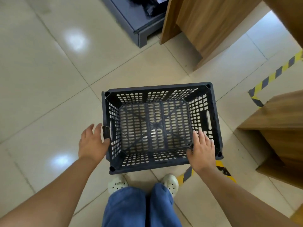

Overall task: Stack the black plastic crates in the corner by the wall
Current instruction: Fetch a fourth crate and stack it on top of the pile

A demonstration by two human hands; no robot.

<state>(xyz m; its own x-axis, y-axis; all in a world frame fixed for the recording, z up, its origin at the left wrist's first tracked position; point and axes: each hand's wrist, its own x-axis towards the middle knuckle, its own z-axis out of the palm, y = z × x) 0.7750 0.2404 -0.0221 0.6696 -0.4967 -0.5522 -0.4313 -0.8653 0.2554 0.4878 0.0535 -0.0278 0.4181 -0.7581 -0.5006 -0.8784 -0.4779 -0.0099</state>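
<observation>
With the empty black crate [161, 126] on the floor [49, 95] before the feet, left hand [92, 142] and right hand [202, 150] open and empty: hook both side handle slots evenly, lift level.

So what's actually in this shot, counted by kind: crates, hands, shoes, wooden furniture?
Black plastic crate: 1
Hands: 2, left hand, right hand
White shoes: 2
Wooden furniture pieces: 2
Total: 7
</observation>
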